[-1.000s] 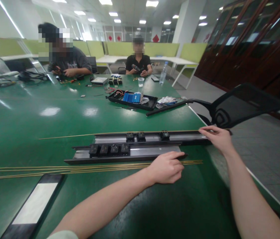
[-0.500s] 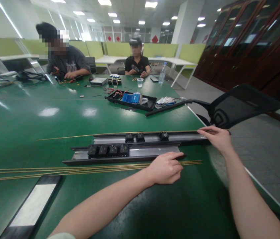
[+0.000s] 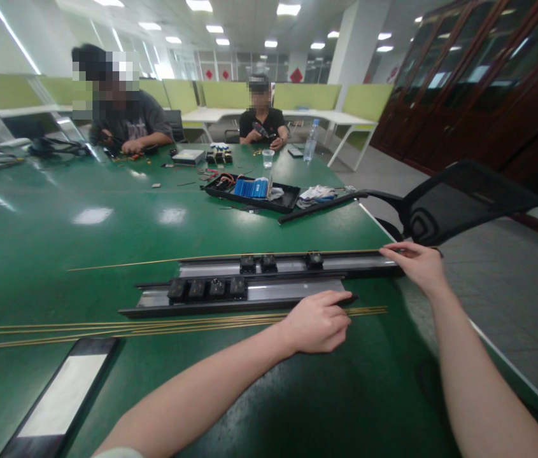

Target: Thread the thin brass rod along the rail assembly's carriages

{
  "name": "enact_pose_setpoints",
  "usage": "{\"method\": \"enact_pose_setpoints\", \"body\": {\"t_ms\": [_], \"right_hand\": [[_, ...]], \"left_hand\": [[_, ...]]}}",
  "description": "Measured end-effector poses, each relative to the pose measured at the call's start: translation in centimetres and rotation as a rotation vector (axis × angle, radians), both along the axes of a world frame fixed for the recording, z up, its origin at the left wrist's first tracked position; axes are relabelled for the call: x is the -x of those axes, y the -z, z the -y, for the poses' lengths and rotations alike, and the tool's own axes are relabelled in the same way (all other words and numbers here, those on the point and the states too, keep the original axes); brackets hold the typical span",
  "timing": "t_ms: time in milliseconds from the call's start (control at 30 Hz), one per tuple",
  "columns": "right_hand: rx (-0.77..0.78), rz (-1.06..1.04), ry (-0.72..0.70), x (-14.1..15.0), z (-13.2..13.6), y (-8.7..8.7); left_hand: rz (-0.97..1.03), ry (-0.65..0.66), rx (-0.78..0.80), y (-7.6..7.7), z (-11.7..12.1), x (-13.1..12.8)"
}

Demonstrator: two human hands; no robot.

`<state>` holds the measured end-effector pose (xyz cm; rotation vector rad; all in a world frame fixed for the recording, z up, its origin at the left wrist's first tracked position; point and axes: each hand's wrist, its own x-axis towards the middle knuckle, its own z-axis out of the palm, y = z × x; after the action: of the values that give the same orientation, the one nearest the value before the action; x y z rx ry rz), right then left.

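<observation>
Two black rails with silver channels lie side by side. The near rail (image 3: pixel 278 291) carries several black blocks (image 3: pixel 197 289) toward its left end; the far rail (image 3: pixel 364 262) has three black blocks (image 3: pixel 267 262). My left hand (image 3: pixel 319 321) is closed at the near rail's right end, index finger along its edge; its thumb is hidden. In a pinch, my right hand (image 3: pixel 416 264) holds a thin brass rod (image 3: pixel 130 263) that runs along the far rail's back edge and past its left end. Several loose brass rods (image 3: pixel 168 326) pass beneath my left hand.
At lower left lies a black panel with a white label (image 3: pixel 65 397). A black tray (image 3: pixel 283 200) with a blue box (image 3: pixel 252 187) stands farther back. A chair (image 3: pixel 464 200) is against the right table edge. Two people (image 3: pixel 135 121) (image 3: pixel 263 124) sit across the table.
Both hands hold almost the same positions, and the brass rod and rails look unmoved. The view has shifted very slightly.
</observation>
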<state>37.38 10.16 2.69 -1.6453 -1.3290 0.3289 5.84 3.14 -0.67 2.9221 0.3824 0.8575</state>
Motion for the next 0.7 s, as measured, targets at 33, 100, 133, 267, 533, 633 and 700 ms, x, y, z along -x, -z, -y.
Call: {"method": "enact_pose_setpoints", "body": {"t_ms": [33, 100, 133, 267, 533, 633, 700], "right_hand": [[0.004, -0.032, -0.005, 0.1, 0.1, -0.1], [0.011, -0.086, -0.004, 0.3, 0.3, -0.4], [0.011, -0.097, 0.003, 0.3, 0.3, -0.5], [0.015, -0.118, 0.009, 0.2, 0.4, -0.6], [-0.011, -0.151, 0.005, -0.5, 0.2, 0.1], [-0.021, -0.157, 0.025, -0.7, 0.0, 0.3], [-0.043, -0.15, 0.025, -0.9, -0.2, 0.4]], "left_hand": [[0.002, 0.0, 0.0, 0.0, 0.0, 0.0], [0.005, -0.002, 0.001, 0.0, 0.0, 0.0], [0.004, -0.001, 0.002, 0.0, 0.0, 0.0], [0.003, 0.003, -0.002, 0.0, 0.0, -0.1], [0.006, 0.003, -0.006, -0.1, 0.0, 0.0], [0.005, 0.006, -0.004, -0.2, 0.0, 0.0], [0.006, 0.006, -0.005, -0.3, 0.1, 0.0]]}}
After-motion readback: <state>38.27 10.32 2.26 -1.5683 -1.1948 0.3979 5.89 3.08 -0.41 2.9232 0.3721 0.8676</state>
